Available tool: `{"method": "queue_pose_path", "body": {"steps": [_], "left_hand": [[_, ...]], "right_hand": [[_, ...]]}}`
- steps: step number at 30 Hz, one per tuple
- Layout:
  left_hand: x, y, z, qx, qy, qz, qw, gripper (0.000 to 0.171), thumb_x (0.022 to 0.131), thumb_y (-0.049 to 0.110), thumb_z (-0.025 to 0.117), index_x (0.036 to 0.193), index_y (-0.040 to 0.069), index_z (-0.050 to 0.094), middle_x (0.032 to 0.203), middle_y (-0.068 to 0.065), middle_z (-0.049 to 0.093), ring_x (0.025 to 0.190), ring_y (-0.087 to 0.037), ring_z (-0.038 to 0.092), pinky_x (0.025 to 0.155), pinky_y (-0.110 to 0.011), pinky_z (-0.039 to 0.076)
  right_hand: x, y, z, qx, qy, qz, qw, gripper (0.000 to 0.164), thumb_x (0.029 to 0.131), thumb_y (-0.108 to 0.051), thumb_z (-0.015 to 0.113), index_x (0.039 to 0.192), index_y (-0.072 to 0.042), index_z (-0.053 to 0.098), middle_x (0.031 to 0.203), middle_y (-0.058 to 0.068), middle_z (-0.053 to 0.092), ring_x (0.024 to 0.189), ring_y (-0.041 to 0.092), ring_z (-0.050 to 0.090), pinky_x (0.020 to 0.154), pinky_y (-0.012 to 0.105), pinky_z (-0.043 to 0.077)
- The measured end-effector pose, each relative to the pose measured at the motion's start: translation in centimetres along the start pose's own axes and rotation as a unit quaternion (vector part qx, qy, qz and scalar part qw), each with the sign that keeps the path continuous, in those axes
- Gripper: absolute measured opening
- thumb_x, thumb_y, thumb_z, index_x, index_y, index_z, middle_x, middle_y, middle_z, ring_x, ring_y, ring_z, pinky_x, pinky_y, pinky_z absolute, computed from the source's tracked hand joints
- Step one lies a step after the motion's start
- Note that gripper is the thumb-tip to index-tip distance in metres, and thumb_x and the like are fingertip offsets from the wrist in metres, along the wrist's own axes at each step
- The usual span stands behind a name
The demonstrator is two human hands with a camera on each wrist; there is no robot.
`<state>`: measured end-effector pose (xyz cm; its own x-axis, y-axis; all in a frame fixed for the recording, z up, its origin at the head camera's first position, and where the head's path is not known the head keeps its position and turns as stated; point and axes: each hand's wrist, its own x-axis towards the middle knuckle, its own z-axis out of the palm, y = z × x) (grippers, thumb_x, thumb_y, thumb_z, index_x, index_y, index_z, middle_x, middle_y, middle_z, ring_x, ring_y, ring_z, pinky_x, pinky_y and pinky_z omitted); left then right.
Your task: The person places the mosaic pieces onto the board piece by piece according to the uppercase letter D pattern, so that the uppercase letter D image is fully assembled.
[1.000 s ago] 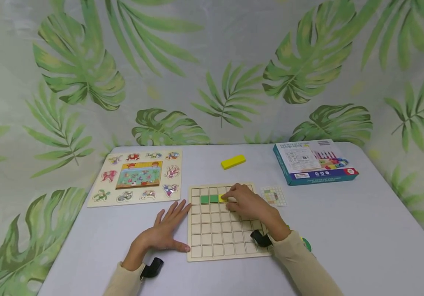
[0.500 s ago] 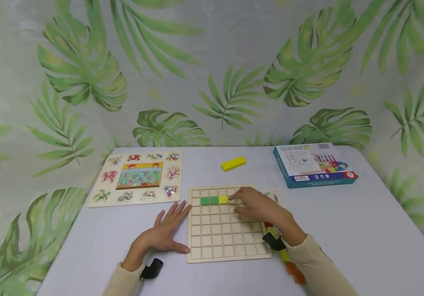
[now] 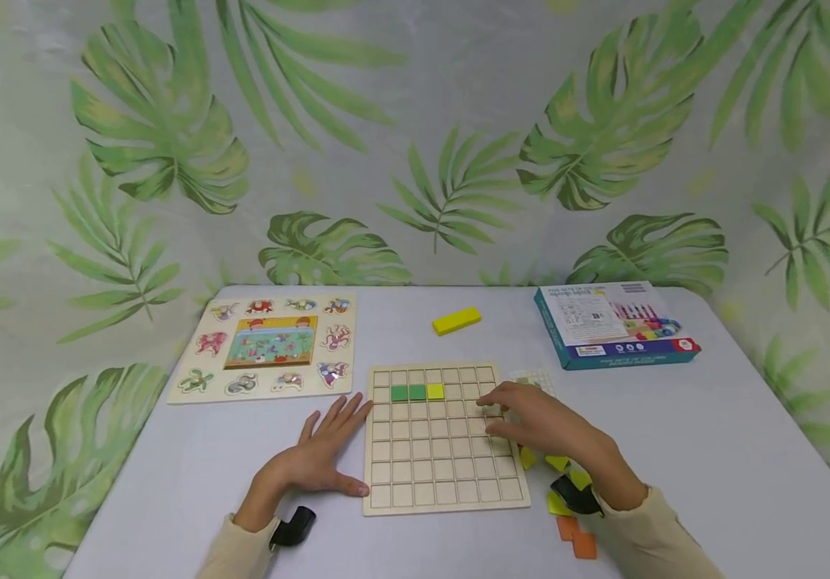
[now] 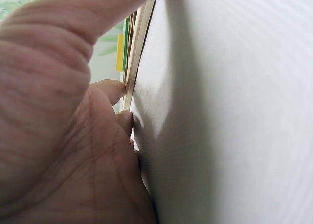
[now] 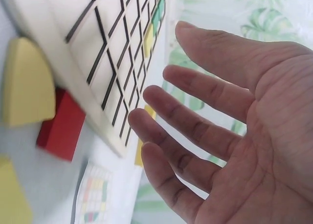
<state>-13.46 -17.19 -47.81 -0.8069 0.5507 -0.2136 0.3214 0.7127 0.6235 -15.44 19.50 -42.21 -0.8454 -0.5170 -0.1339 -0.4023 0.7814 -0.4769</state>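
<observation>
A wooden grid board [image 3: 447, 446] lies in the middle of the table. In its second row sit two green tiles [image 3: 408, 392] and a yellow tile [image 3: 435, 391], side by side. My left hand [image 3: 321, 458] rests spread on the table, thumb and fingertips at the board's left edge. Over the board's right edge hovers my right hand [image 3: 541, 418], fingers apart and nothing between them; the right wrist view shows its bare palm and loosely bent fingers [image 5: 195, 131]. Below it lie a red block [image 5: 63, 126] and yellow pieces [image 5: 29, 82]. A small pattern card [image 3: 540, 379] is partly hidden by this hand.
Orange tiles [image 3: 585, 545] lie near my right wrist. Behind the board is a yellow block [image 3: 457, 321]. A sea-animal puzzle board [image 3: 191, 354] stands back left, a flat game box [image 3: 628, 355] back right. A leaf-patterned cloth [image 3: 415, 161] hangs behind the table.
My right hand has let go of the yellow tile in the second row and moved right and toward me, uncovering more of the board and the loose pieces. The left hand stays put.
</observation>
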Motion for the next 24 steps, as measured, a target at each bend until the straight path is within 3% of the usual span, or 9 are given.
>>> {"method": "queue_pose_path", "body": {"steps": [8, 20, 24], "left_hand": [[-0.1, 0.3, -0.1, -0.002, -0.003, -0.003, 1.0000, 0.123, 0.071, 0.048, 0.087, 0.162, 0.013, 0.013, 0.170, -0.011, 0.000, 0.155, -0.038, -0.009, 0.117, -0.067, -0.008], [-0.2, 0.4, -0.3, -0.004, 0.000, -0.003, 1.0000, 0.123, 0.071, 0.046, 0.088, 0.162, 0.012, 0.013, 0.170, -0.012, 0.000, 0.155, -0.038, -0.009, 0.117, -0.066, -0.009], [-0.1, 0.2, -0.1, -0.004, -0.001, -0.004, 1.0000, 0.123, 0.071, 0.047, 0.088, 0.162, 0.013, 0.013, 0.170, -0.011, 0.000, 0.155, -0.037, -0.009, 0.117, -0.066, -0.008]], "right_hand": [[-1.6, 1.0, -0.2, -0.018, -0.001, -0.006, 1.000, 0.040, 0.093, -0.031, 0.071, 0.128, -0.012, 0.068, 0.124, 0.005, 0.066, 0.104, 0.022, 0.063, 0.091, 0.046, 0.054], [-3.5, 2.2, -0.4, -0.005, -0.009, 0.010, 1.000, 0.044, 0.089, -0.033, 0.075, 0.127, -0.012, 0.069, 0.120, 0.002, 0.068, 0.102, 0.019, 0.061, 0.092, 0.046, 0.053], [-4.2, 3.1, -0.4, 0.004, -0.015, 0.002, 1.000, 0.044, 0.089, -0.035, 0.075, 0.126, -0.012, 0.069, 0.120, 0.002, 0.068, 0.100, 0.017, 0.062, 0.088, 0.041, 0.054]]}}
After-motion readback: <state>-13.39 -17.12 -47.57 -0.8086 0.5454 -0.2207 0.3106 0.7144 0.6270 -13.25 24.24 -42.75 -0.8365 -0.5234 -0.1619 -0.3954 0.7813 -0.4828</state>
